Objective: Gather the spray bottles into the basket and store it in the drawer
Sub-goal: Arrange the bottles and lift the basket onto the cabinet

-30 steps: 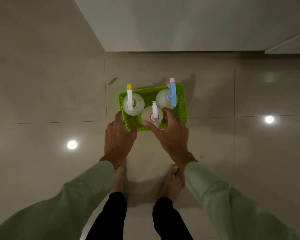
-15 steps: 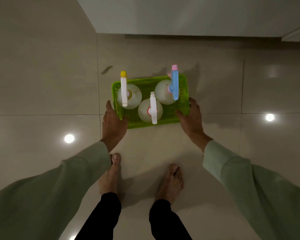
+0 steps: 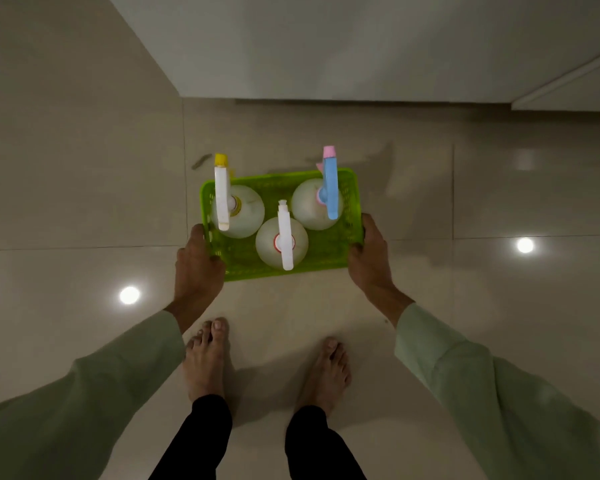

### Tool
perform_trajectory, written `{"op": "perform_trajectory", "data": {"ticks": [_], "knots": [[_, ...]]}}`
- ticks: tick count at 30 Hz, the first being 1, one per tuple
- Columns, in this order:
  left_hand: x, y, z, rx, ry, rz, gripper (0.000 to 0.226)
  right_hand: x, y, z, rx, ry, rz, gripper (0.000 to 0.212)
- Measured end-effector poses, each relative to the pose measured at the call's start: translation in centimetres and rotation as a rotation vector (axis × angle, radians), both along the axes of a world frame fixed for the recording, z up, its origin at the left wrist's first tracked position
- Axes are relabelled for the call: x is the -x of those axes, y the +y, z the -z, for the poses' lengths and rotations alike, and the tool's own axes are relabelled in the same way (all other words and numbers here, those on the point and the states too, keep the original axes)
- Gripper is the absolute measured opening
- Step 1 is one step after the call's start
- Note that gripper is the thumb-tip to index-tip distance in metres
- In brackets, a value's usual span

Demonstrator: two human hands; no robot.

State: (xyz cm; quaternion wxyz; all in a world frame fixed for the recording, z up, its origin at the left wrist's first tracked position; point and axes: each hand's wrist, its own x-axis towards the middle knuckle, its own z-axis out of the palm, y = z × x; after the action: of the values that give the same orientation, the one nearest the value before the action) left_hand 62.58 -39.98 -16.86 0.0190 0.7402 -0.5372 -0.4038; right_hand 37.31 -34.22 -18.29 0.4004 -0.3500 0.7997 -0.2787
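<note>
A bright green plastic basket (image 3: 329, 259) is held over the tiled floor with three spray bottles standing in it. The bottle with a white trigger and yellow nozzle (image 3: 237, 211) is at the left. One with an all-white trigger (image 3: 282, 242) stands in the front middle. The bottle with a blue trigger and pink nozzle (image 3: 316, 204) is at the right. My left hand (image 3: 196, 268) grips the basket's left side and my right hand (image 3: 369, 259) grips its right side.
A pale cabinet front (image 3: 361, 46) rises just beyond the basket, with a ledge (image 3: 568, 88) at the upper right. My bare feet (image 3: 205, 362) stand on glossy beige tiles that reflect ceiling lights. A small dark mark (image 3: 201, 161) lies on the floor.
My right hand left the middle bottle and took the basket's right side. Both hands now hold the basket, and it looks larger and closer to the camera.
</note>
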Motion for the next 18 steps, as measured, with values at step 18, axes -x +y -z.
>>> {"op": "perform_trajectory", "data": {"ticks": [18], "knots": [[2.6, -5.7, -31.4, 0.094, 0.169, 0.031, 0.054, 5.9, -3.0, -30.8, 0.206, -0.137, -0.004, 0.069]]}}
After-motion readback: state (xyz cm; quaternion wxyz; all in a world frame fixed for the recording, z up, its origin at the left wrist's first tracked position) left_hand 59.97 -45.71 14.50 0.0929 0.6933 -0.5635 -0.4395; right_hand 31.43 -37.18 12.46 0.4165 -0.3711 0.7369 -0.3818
